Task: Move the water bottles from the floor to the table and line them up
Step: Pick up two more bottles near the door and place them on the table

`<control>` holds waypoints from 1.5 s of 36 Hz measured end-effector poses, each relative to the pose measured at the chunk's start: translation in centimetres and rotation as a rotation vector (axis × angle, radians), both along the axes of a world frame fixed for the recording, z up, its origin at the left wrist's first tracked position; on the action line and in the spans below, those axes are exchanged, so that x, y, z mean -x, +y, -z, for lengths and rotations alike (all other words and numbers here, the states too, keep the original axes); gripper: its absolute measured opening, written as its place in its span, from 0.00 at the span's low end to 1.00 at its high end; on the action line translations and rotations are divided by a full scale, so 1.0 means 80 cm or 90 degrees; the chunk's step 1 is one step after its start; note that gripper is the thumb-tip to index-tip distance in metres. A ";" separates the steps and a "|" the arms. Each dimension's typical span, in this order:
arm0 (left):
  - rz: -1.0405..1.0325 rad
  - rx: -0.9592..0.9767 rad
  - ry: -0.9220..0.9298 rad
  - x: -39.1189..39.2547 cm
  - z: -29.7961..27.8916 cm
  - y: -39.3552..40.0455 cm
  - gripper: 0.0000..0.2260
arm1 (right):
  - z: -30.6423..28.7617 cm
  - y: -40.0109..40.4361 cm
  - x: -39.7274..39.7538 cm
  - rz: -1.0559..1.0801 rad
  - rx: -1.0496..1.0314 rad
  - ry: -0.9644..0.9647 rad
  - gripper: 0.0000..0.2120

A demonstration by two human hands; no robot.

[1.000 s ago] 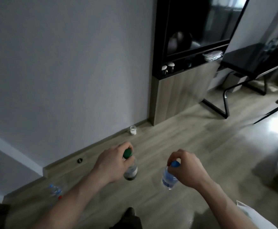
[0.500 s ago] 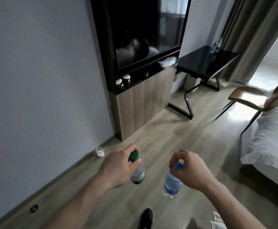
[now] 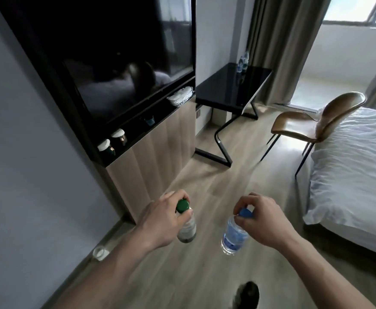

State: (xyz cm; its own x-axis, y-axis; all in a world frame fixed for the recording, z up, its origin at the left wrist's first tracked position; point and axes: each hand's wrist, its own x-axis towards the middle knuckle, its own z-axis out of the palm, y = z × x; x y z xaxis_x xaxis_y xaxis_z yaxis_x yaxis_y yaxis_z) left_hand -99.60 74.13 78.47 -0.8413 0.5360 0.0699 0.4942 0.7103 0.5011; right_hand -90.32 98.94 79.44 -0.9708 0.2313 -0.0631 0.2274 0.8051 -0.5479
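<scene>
My left hand (image 3: 160,219) grips a green-capped bottle (image 3: 186,228) by its neck, and the bottle hangs above the wooden floor. My right hand (image 3: 263,221) pinches a blue-capped water bottle (image 3: 234,238) by its cap in the same way. Both bottles hang upright, side by side, a little apart. Far ahead stands a black table (image 3: 227,90) against the wall, with two or three water bottles (image 3: 243,62) standing at its far end.
A TV cabinet (image 3: 151,148) with cups on its shelf runs along the left wall. A brown chair (image 3: 316,121) stands between the table and a white bed (image 3: 356,175) on the right. A small white cup (image 3: 100,252) sits on the floor by the baseboard.
The view has swung right and up, away from the wall, so the table, chair and bed now show. Both hands keep hold of their bottles.
</scene>
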 end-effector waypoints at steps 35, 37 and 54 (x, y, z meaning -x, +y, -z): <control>-0.105 -0.051 -0.017 0.472 0.021 0.465 0.10 | -0.008 0.504 0.503 -0.081 0.009 -0.022 0.06; -0.096 -0.051 -0.016 0.503 0.024 0.484 0.11 | -0.007 0.518 0.530 -0.090 0.002 -0.027 0.06; 0.018 -0.049 -0.003 0.820 -0.004 0.733 0.08 | -0.012 0.733 0.772 0.041 0.047 0.021 0.07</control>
